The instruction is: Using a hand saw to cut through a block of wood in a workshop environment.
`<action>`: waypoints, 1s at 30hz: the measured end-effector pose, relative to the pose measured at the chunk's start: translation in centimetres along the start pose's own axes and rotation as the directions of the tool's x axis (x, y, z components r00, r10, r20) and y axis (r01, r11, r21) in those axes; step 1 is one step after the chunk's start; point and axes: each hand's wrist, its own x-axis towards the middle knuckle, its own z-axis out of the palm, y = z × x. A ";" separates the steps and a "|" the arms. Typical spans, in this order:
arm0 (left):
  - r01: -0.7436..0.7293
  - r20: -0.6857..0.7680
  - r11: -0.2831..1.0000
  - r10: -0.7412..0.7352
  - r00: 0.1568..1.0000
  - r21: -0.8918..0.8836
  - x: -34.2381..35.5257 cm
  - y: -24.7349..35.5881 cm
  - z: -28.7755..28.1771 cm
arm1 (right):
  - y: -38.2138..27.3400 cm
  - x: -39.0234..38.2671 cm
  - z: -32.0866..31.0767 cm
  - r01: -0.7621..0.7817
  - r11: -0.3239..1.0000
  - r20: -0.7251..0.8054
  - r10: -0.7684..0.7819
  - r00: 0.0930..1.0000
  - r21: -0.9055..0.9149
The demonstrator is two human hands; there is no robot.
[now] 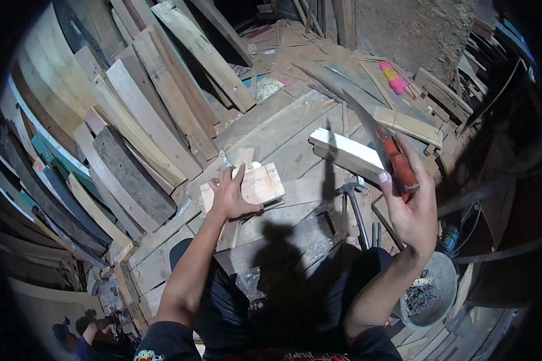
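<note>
My left hand (227, 195) spans a short pale wooden block (264, 182) on the plank work surface, fingers over its far side and thumb at its near edge. Some smaller wood pieces lie around and behind that block. Raised on the right, my right hand (417, 207) is closed around the red-orange handle of a handsaw (397, 159), whose dark blade points up and to the left. A second wooden block (343, 153), with a bright white top face, extends left from the same hand; my thumb presses against its end.
A claw hammer (356, 210) leans between the blocks and my right knee. A bucket of nails (430, 295) stands at the lower right. Many boards (156, 102) lean along the left. A pink and yellow bundle (393, 78) lies far right. Another person (90, 334) is at lower left.
</note>
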 end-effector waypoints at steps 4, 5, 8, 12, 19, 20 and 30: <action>0.054 0.031 0.996 -0.051 0.998 -0.073 -0.1 -2.8 1.8 | 0.8 0.6 1.2 0.034 0.998 0.017 -0.033 0.999 -0.052; 0.056 0.024 0.997 -0.055 0.998 -0.053 -0.1 -2.8 2.0 | 1.1 0.5 1.3 0.042 0.998 0.029 -0.040 0.999 -0.051; 0.047 0.012 0.999 -0.046 0.999 -0.025 0.3 -3.4 2.5 | -0.1 0.8 1.8 -0.033 0.998 0.102 0.038 0.994 -0.058; 0.019 -0.028 1.000 -0.019 0.999 -0.015 0.4 -3.1 2.7 | -1.6 0.9 3.9 0.075 0.994 0.115 -0.066 0.991 -0.080; -0.024 -0.075 0.999 0.021 0.997 -0.048 -0.1 -3.3 2.6 | -2.0 -0.6 10.1 -0.041 0.975 0.211 -0.007 0.978 0.220; -0.026 -0.087 0.996 0.019 0.996 -0.081 0.1 -3.3 2.7 | -1.5 -0.9 10.8 0.004 0.979 0.194 -0.045 0.980 0.206; -0.030 -0.211 0.977 -0.016 0.977 -0.212 0.2 -3.0 2.7 | -1.7 -7.0 15.0 -0.280 0.934 0.166 0.247 0.955 0.221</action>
